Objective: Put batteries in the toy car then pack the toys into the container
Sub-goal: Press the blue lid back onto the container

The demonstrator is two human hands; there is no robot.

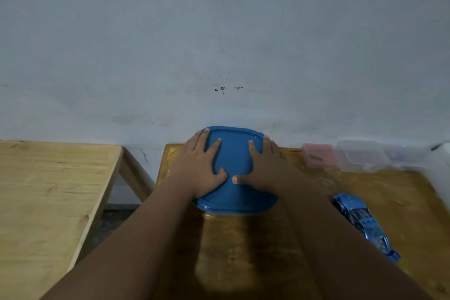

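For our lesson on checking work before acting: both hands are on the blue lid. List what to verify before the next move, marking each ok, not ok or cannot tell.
1. Left hand flat on the blue lid: ok, fingers straight.
2. Right hand flat on the lid: ok, fingers straight.
3. Lid seated all round: cannot tell, what lies under it is hidden.
4. Blue toy car packed away: not ok, it lies on the table to the right of the lid.
5. Batteries in the car: cannot tell, its underside is out of sight.
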